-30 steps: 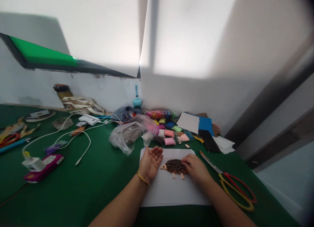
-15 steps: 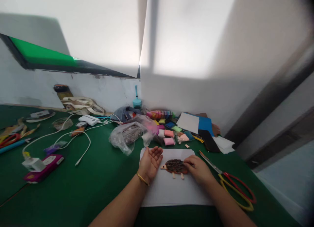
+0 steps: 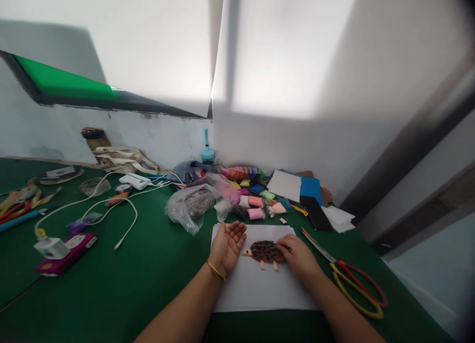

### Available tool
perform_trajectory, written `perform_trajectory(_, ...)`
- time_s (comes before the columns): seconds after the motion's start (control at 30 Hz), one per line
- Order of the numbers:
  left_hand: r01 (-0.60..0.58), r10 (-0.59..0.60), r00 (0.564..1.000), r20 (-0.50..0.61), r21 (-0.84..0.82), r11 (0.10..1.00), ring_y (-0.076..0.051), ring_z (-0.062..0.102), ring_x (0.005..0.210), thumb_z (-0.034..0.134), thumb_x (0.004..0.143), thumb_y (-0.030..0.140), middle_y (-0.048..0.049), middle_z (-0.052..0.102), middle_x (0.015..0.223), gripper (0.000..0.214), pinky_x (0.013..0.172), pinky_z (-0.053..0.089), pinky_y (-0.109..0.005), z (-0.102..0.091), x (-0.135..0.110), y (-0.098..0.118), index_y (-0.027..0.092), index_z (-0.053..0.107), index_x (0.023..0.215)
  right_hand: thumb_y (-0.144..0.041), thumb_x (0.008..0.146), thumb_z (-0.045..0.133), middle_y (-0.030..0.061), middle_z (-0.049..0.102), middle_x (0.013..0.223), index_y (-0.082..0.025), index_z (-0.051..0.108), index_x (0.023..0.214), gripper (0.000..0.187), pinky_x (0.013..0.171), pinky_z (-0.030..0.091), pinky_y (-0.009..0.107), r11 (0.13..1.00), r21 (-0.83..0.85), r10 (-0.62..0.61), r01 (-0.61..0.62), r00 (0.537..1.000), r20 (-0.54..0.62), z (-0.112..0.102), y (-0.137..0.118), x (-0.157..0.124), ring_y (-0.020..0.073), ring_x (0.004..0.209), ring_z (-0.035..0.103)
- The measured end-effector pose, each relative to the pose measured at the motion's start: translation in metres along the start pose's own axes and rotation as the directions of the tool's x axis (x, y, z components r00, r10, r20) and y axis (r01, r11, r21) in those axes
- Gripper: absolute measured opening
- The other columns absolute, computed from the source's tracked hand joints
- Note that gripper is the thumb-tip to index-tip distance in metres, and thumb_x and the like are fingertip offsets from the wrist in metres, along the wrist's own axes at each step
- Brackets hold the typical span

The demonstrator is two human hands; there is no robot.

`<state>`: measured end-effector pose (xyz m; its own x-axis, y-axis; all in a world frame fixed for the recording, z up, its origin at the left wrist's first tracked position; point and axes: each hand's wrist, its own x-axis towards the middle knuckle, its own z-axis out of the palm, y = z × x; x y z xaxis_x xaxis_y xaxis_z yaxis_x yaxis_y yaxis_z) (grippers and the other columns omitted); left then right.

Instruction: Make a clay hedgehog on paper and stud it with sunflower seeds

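Observation:
A small brown hedgehog figure (image 3: 264,251) with a pale snout and two pale legs lies on a white sheet of paper (image 3: 256,288) on the green table. My left hand (image 3: 227,245) rests palm up at the sheet's left edge, fingers spread and empty, a thin bangle on the wrist. My right hand (image 3: 297,254) lies palm down on the paper with its fingertips pressed against the figure's right end.
Scissors (image 3: 349,278) with red and yellow handles lie right of the paper. Behind it are a plastic bag (image 3: 193,204), coloured clay packets (image 3: 256,202) and coloured sheets (image 3: 297,187). White cables (image 3: 111,207) and a magenta box (image 3: 67,254) sit on the left.

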<state>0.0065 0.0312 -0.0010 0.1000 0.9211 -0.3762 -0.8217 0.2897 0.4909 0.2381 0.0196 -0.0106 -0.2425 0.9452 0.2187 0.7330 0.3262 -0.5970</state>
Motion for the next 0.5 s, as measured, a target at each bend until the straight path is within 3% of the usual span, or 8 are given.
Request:
perform_trajectory(0.1, 0.0, 0.0, 1.0, 0.005, -0.003, 1.0, -0.023, 0.062, 0.098, 0.042, 0.088, 0.046, -0.0145, 0.063, 0.103, 0.038, 0.082, 0.05, -0.034, 0.0, 0.0, 0.0, 0.012, 0.058, 0.092, -0.026, 0.081, 0.05, 0.0053, 0.061, 0.085, -0.021, 0.067, 0.081, 0.017, 0.077, 0.043, 0.031, 0.998, 0.051, -0.022, 0.024, 0.999, -0.027, -0.006, -0.002, -0.004, 0.0199, 0.085, 0.055)
perform_trajectory(0.27, 0.004, -0.004, 1.0, 0.0, 0.0, 1.0, -0.022, 0.062, 0.098, 0.042, 0.088, 0.046, -0.0146, 0.063, 0.103, 0.038, 0.083, 0.05, -0.035, 0.0, 0.0, 0.0, 0.013, 0.058, 0.092, -0.029, 0.08, 0.055, 0.0049, 0.059, 0.085, -0.023, 0.068, 0.081, 0.014, 0.076, 0.043, 0.031, 0.993, 0.086, -0.088, 0.082, 0.994, 0.068, -0.01, -0.007, -0.013, 0.0196, 0.085, 0.055)
perform_trajectory(0.5, -0.001, 0.001, 1.0, 0.008, 0.004, 1.0, -0.023, 0.061, 0.1, 0.041, 0.088, 0.046, -0.0153, 0.063, 0.104, 0.038, 0.083, 0.05, -0.035, -0.001, -0.001, 0.0, 0.012, 0.058, 0.092, -0.024, 0.076, 0.06, 0.0032, 0.057, 0.078, -0.023, 0.066, 0.075, 0.006, 0.071, 0.04, 0.03, 0.979, -0.078, -0.184, 0.189, 0.981, 0.068, -0.002, -0.019, -0.014, 0.0187, 0.08, 0.052)
